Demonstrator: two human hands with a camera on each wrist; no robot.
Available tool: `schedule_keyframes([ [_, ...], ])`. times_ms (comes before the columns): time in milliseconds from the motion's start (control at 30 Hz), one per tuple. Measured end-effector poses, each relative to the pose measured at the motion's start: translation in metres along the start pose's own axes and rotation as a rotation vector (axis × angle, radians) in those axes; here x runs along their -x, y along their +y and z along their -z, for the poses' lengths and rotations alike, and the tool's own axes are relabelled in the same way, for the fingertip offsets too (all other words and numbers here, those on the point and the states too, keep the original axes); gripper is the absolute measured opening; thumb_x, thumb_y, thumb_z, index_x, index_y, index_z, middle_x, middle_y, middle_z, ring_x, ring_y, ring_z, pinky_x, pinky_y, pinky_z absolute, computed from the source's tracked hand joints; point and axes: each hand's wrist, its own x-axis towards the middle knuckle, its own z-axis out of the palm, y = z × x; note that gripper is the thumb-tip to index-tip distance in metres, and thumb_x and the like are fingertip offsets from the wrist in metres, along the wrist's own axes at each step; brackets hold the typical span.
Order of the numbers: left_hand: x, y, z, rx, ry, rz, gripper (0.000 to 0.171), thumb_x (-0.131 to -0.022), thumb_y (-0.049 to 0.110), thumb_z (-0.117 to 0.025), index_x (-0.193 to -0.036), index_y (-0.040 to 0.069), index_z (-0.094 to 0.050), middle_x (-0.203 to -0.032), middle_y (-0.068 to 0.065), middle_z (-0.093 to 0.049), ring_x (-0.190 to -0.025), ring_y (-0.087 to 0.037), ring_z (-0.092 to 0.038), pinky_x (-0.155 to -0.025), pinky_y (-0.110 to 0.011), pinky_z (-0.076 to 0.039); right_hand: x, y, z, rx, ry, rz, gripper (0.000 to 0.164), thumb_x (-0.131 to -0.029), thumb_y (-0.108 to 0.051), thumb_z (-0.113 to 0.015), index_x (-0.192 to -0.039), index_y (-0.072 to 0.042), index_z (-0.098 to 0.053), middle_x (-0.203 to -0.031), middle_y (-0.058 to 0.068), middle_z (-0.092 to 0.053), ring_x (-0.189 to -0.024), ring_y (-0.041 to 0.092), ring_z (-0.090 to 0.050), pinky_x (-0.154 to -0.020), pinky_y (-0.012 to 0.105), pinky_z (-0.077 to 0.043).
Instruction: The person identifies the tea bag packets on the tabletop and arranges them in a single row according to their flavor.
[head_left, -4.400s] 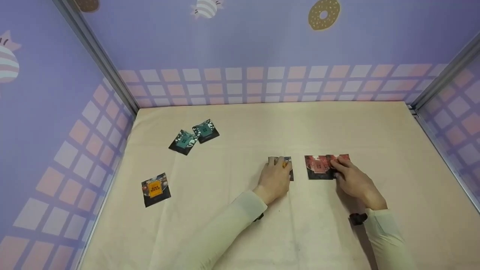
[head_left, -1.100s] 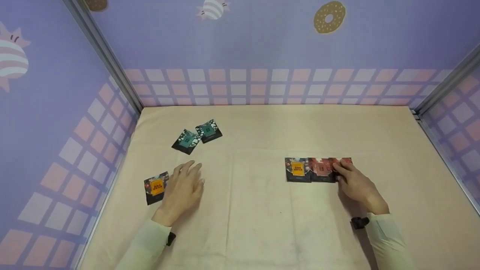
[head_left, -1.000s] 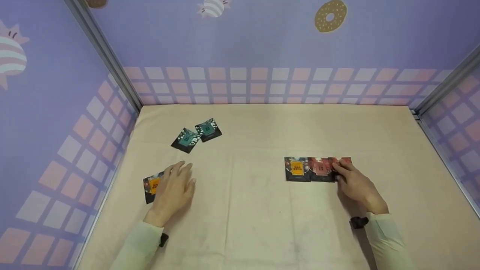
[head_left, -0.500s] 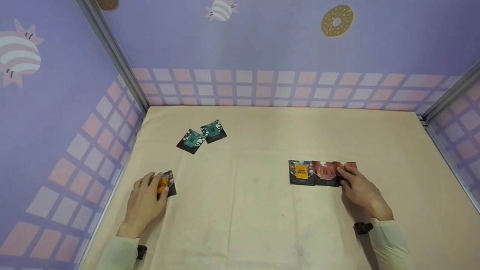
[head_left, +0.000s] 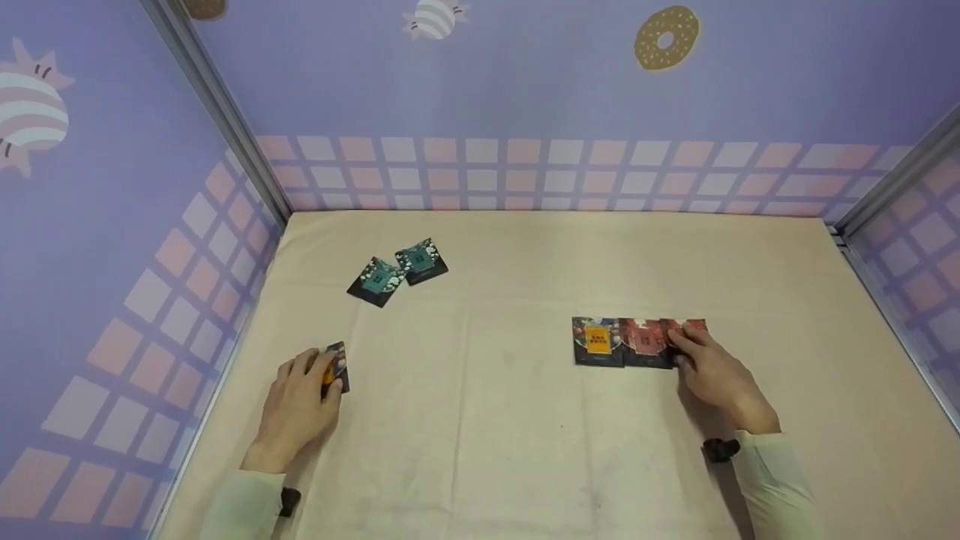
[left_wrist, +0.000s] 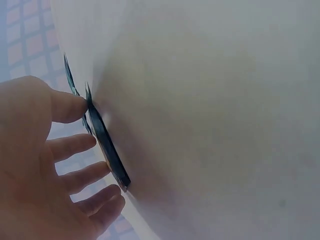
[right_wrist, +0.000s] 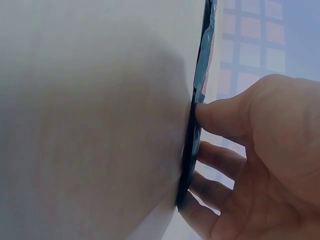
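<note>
At the left of the table, my left hand (head_left: 296, 405) holds a small square dark sachet with an orange label (head_left: 339, 367), thumb at its near edge and fingers over the top. In the left wrist view this sachet (left_wrist: 107, 142) shows edge-on by the thumb. Its left part is hidden under the fingers. My right hand (head_left: 724, 382) grips the right-hand red sachet (head_left: 694, 325), largely covering it. That one ends a row of three, with another red sachet (head_left: 643, 345) in the middle and an orange-labelled sachet (head_left: 598, 342) on the left.
Two green-labelled sachets (head_left: 421, 261) lie touching at the back left. A pale cloth (head_left: 510, 435) covers the table. Purple patterned panels (head_left: 525, 97) stand along the back and both sides, with metal posts (head_left: 217, 112) in the corners.
My left hand has put an orange-labelled sachet against the red ones, let go and moved left onto the other orange-labelled sachet. My right hand stays on the right-hand red sachet.
</note>
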Motion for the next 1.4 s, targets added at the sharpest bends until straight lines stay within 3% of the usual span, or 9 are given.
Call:
schedule_keyframes([
  [400,-0.012,0.022,-0.011,0.034,-0.031,-0.019,0.049,-0.104,0.016,-0.062,-0.149,-0.003,-0.057,-0.156,-0.033,-0.046,-0.144,-0.056,-0.041,-0.112,-0.07,-0.043,-0.004,0.001,0.002,0.0,-0.023,0.019,0.053,-0.109,-0.011,-0.053,-0.16,0.004,-0.043,-0.166,0.035,-0.032,-0.146,0.061,-0.038,-0.108,0.073,-0.044],
  [933,-0.035,0.068,-0.036,0.018,-0.11,-0.063,0.047,-0.106,0.017,-0.06,-0.148,-0.004,-0.057,-0.158,-0.032,-0.044,-0.147,-0.053,-0.04,-0.119,-0.065,-0.041,-0.002,0.003,0.002,-0.001,-0.017,0.003,0.053,-0.109,-0.01,-0.054,-0.159,0.004,-0.044,-0.166,0.034,-0.033,-0.146,0.061,-0.039,-0.108,0.073,-0.044],
  [1400,-0.056,0.102,-0.056,0.024,-0.094,-0.145,0.043,-0.107,0.015,-0.061,-0.145,-0.004,-0.06,-0.155,-0.03,-0.047,-0.145,-0.051,-0.044,-0.118,-0.06,-0.044,-0.001,0.003,0.001,0.001,-0.012,0.022,0.053,-0.109,-0.009,-0.054,-0.158,0.005,-0.043,-0.164,0.036,-0.033,-0.145,0.062,-0.039,-0.108,0.073,-0.044],
])
